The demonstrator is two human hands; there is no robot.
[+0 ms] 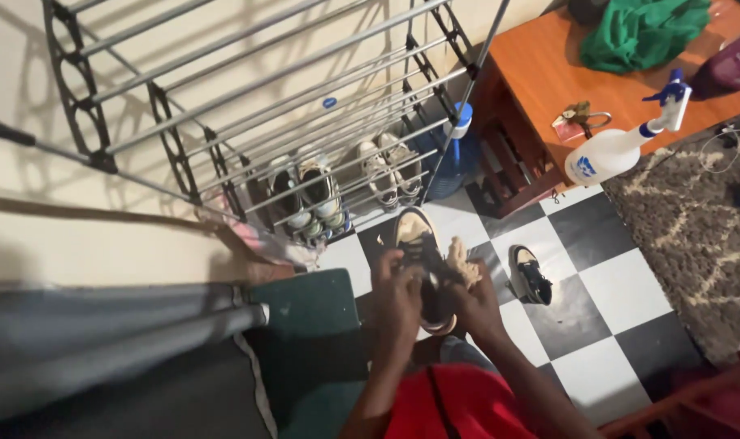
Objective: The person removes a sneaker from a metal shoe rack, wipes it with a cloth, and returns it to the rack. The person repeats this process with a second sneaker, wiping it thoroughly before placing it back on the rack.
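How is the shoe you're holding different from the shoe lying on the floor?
The held shoe is up off the ground, gripped by the left hand and the right hand, which also holds a tan cloth against it. The shoe on the floor rests alone on the checkered floor, with no hand touching it. The held shoe looks bigger, being nearer the camera. Both are dark with pale edges and look like a pair.

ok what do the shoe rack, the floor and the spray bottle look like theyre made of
Shoe rack: looks like metal tubes, silvery with light streaks, joined by black side frames, possibly plastic.
Floor: black and white checkered squares with a soft sheen, likely tile or vinyl; which one is unclear.
Spray bottle: white plastic by its look, smooth and slightly glossy, with a blue trigger head.
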